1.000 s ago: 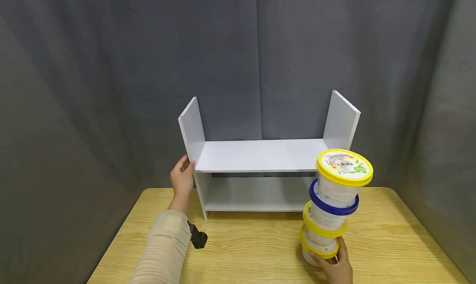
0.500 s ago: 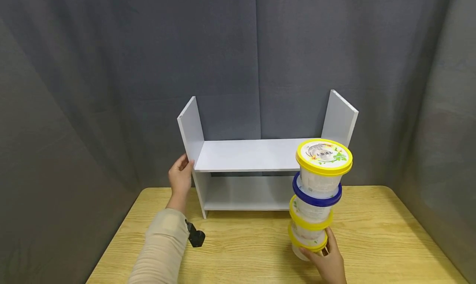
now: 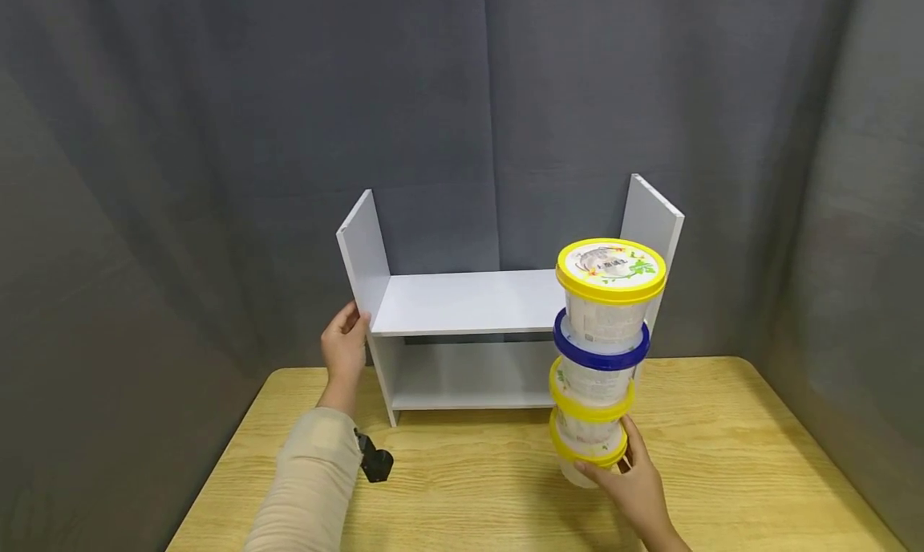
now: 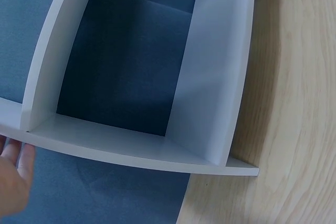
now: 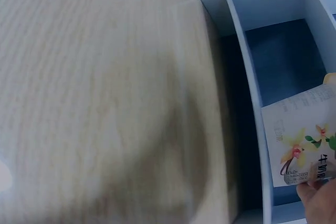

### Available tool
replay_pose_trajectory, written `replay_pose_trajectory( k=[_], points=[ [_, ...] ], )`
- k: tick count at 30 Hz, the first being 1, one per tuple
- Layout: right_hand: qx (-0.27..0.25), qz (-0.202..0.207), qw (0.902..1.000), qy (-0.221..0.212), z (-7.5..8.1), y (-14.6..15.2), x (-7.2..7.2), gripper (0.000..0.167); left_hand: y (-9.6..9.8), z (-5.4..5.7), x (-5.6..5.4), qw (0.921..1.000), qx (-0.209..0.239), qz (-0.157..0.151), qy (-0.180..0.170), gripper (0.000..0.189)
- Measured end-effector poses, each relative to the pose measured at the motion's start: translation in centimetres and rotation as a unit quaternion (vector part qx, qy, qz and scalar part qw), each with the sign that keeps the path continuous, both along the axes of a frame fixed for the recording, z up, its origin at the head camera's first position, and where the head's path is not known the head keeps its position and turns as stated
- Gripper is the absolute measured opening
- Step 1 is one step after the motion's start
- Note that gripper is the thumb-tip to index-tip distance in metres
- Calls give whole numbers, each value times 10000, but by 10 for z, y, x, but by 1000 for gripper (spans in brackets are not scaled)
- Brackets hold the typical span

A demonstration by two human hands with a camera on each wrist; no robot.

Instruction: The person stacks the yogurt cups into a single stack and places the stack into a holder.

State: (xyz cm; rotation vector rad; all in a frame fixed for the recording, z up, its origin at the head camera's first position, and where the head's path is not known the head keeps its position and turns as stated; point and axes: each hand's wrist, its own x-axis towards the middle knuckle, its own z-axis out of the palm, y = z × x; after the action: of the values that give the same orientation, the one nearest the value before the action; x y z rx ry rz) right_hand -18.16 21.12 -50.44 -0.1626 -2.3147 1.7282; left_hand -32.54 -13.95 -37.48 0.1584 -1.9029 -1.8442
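My right hand [image 3: 637, 488] holds the lowest tub [image 3: 577, 473] of a leaning stack, thumb on the near side and fingers round the right. That tub and the one above it [image 3: 588, 433] have yellow lids. Over them sits a tub with a blue lid [image 3: 602, 359], and a tub with a yellow lid [image 3: 609, 294] tops the stack. The tubs appear raised in front of the white shelf's [image 3: 462, 303] right part. My left hand [image 3: 343, 347] touches the shelf's left side panel [image 3: 363, 255] from outside. In the left wrist view its fingers [image 4: 26, 162] meet that panel.
The two-level shelf stands at the back of a wooden table [image 3: 462, 488]. Grey curtain [image 3: 433, 95] hangs behind and at both sides. A black camera mount [image 3: 375, 460] is strapped to the left wrist.
My right hand has carried the stack left, upward and toward the shelf, now before its right part. My left hand stays at the side panel. The head view shifts slightly.
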Motion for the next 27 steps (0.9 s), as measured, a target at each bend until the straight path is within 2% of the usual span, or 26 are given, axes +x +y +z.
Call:
replay_pose_trajectory(
  k=[6,12,21,27],
  points=[
    [87,174,9994,289,33,-7,3,89,-4,1,0,9999,-147,6,18,36],
    [7,492,9986,188,47,-8,-5,92,-7,2,1,9998,-199,2,-2,36],
    [-170,940,9945,432,72,-11,-19,88,-7,4,2,9998,-176,2,-120,36],
    [-121,1035,9935,462,90,-13,-27,89,-5,4,0,9996,-226,31,-166,36]
  ],
)
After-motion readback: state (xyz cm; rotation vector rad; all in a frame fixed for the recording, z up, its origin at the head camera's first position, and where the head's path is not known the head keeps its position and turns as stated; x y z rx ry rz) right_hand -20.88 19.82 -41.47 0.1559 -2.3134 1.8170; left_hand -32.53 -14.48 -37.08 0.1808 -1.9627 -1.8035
